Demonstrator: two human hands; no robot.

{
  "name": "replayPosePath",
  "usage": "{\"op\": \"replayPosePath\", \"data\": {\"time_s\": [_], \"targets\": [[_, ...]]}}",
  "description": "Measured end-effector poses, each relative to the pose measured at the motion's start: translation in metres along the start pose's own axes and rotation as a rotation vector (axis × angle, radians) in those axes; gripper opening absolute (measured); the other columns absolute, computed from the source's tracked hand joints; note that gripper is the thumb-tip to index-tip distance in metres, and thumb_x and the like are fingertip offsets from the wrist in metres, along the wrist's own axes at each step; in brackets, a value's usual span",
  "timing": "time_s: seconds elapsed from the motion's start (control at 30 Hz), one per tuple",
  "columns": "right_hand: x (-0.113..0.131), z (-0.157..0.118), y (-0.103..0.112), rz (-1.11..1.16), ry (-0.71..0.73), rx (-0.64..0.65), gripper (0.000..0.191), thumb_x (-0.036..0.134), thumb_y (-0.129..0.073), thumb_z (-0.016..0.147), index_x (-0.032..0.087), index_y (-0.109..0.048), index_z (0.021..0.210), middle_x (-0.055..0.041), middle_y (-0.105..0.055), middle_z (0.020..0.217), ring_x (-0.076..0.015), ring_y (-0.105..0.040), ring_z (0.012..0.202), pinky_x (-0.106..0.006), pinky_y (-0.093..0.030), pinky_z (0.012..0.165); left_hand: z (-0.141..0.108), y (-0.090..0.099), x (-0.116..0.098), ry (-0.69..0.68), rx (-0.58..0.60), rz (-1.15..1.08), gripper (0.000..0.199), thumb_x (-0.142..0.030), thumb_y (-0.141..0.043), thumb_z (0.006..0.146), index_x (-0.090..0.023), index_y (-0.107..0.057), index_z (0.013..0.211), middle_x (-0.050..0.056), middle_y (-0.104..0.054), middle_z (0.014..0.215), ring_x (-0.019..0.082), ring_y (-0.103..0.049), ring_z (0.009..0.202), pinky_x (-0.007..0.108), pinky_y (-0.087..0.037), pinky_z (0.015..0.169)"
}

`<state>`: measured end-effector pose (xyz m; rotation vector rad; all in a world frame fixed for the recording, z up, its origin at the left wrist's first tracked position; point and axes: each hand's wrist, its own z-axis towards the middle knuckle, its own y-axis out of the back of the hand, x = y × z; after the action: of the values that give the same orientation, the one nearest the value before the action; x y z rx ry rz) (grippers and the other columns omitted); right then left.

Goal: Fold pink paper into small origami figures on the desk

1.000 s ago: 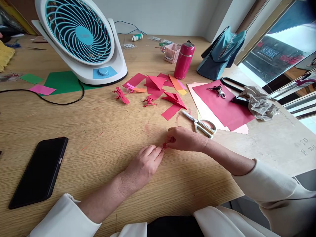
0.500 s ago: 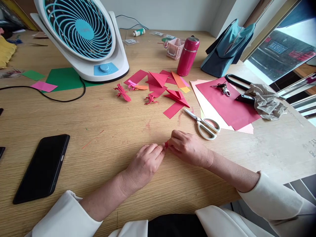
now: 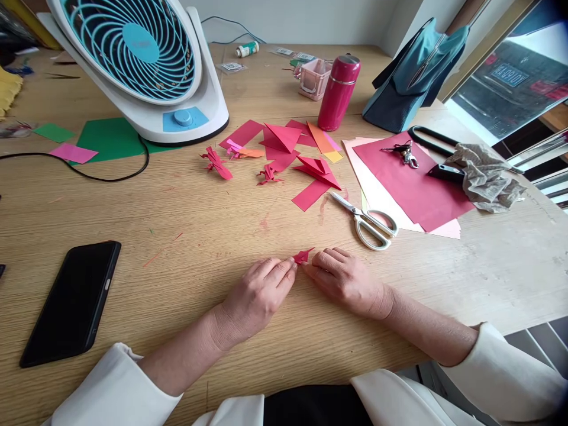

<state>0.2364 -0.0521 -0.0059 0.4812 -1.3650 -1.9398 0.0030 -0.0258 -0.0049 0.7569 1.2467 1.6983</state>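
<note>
A small folded red paper piece (image 3: 303, 255) lies between my hands, near the middle of the wooden table (image 3: 177, 284). The fingers of my left hand (image 3: 261, 293) are pressed together on its left end. My right hand (image 3: 344, 281) is at its right lower edge with the fingers curled closed; its fingertips seem to touch the paper, and whether they pinch it is hard to make out. White scissors (image 3: 366, 222) lie beyond my right hand. Small folded red figures (image 3: 268, 174) and red paper pieces (image 3: 310, 195) are farther back.
A black phone (image 3: 71, 302) lies at the left. A white and blue fan (image 3: 146, 59) stands at the back left, a pink bottle (image 3: 339, 92) at the back. Stacked red and pale sheets (image 3: 412, 189), keys (image 3: 406, 155), a crumpled cloth (image 3: 483, 177) and a blue bag (image 3: 408, 83) are at the right.
My right hand has moved a little right and down, away from my left hand. More of the red paper now shows between them. The whole view has shifted slightly.
</note>
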Motion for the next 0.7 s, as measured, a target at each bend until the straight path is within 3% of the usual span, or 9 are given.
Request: {"op": "replayPosePath", "data": {"time_s": [0.33, 0.5, 0.7], "targets": [[0.0003, -0.0011, 0.0022, 0.027, -0.026, 0.025, 0.024, 0.014, -0.044, 0.102, 0.011, -0.067, 0.095, -0.0071, -0.056, 0.082, -0.0186, -0.046, 0.072, -0.034, -0.038, 0.067, 0.0010, 0.0055, -0.0023, -0.021, -0.013, 0.036, 0.036, -0.007, -0.047, 0.097, -0.004, -0.060, 0.130, 0.014, -0.069, 0.123, 0.023, -0.062, 0.103, 0.037, -0.055, 0.089], [-0.0005, -0.0016, 0.0031, 0.050, -0.022, 0.033, 0.023, 0.014, -0.045, 0.102, 0.011, -0.067, 0.097, -0.0083, -0.057, 0.085, -0.0193, -0.047, 0.075, -0.035, -0.039, 0.070, 0.0012, 0.0012, -0.0026, 0.029, 0.054, -0.010, 0.038, -0.007, -0.046, 0.097, -0.003, -0.058, 0.133, 0.014, -0.068, 0.124, 0.024, -0.061, 0.104, 0.038, -0.054, 0.090], [-0.0020, -0.0021, 0.0028, 0.065, -0.025, 0.018, 0.020, 0.012, -0.048, 0.100, 0.012, -0.066, 0.091, -0.0072, -0.058, 0.083, -0.0189, -0.045, 0.074, -0.035, -0.039, 0.068, 0.0000, 0.0024, 0.0001, 0.064, 0.121, -0.025, 0.044, -0.011, -0.048, 0.097, -0.008, -0.053, 0.141, 0.011, -0.054, 0.147, 0.026, -0.053, 0.123, 0.041, -0.050, 0.099]]}}
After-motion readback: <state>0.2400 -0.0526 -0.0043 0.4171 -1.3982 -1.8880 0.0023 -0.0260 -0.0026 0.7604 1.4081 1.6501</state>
